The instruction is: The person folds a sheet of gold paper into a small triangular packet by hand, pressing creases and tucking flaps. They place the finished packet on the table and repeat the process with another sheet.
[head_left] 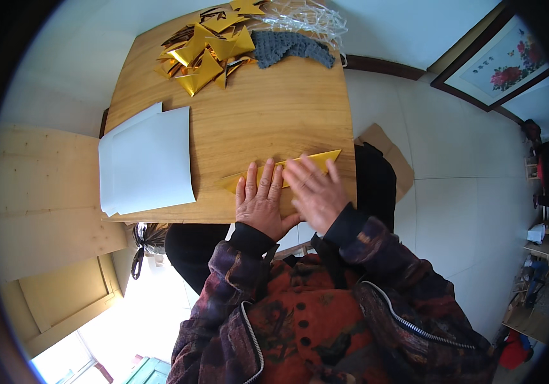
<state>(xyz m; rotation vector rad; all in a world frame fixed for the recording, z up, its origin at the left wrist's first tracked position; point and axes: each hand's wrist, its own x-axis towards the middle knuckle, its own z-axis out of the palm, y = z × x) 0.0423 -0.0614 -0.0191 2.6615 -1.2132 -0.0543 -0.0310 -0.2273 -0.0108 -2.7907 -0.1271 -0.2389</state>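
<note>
A folded strip of gold paper (327,157), pointed at its ends, lies near the front edge of the wooden table (255,115). Across its left half my left hand (263,198) rests flat, fingers stretched forward. My right hand (316,191) lies over the strip's right half, its fingers extended and slightly blurred. Both hands cover the middle of the paper, and neither grips it. To the left sits a stack of pale sheets (148,163), white side up.
Several folded gold paper pieces (201,70) are heaped at the table's far side. Beside them lie a dark grey knitted cloth (290,48) and a tangle of clear plastic (306,16). Brown cardboard (399,163) is on the floor at right. A framed flower picture (501,64) stands against the wall.
</note>
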